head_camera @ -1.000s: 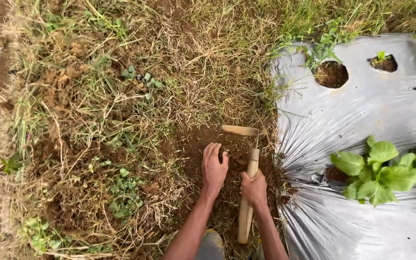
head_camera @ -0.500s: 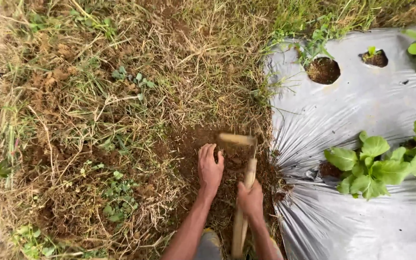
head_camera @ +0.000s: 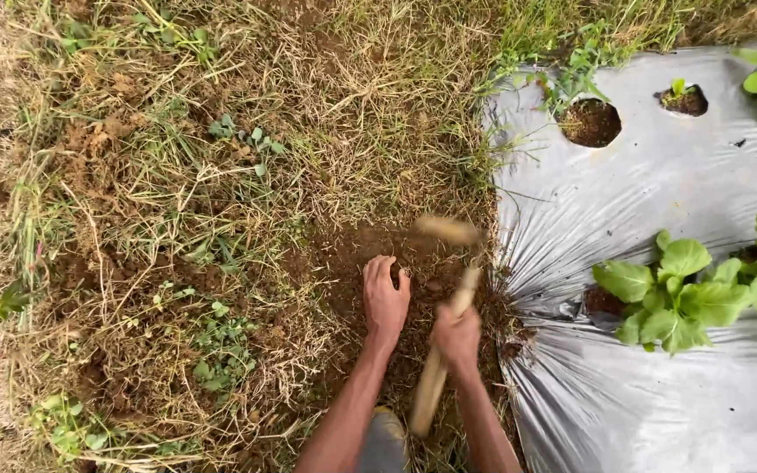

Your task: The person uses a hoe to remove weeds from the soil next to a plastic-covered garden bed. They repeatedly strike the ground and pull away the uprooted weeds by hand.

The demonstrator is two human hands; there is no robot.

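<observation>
Your right hand (head_camera: 456,337) has its fingers wrapped tight round the wooden handle of the hand hoe (head_camera: 442,350), gripping about midway up the shaft, with the blurred head over the bare soil patch (head_camera: 422,271) just beside the silver plastic mulch sheet (head_camera: 659,175). Your left hand (head_camera: 385,296) is flat on the dirt, fingers close together and curled a bit at the tips, pinching nothing that I can make out. That hoe looks stiff and light-ish, head-heavy I'd guess, and the smooth wood could slip if it's damp, so mid-shaft is a decent hold. The soil looks loose and crumbly. The leafy green seedlings (head_camera: 676,289) look fragile; they sit near the hoe, in holes in the sheet.
</observation>
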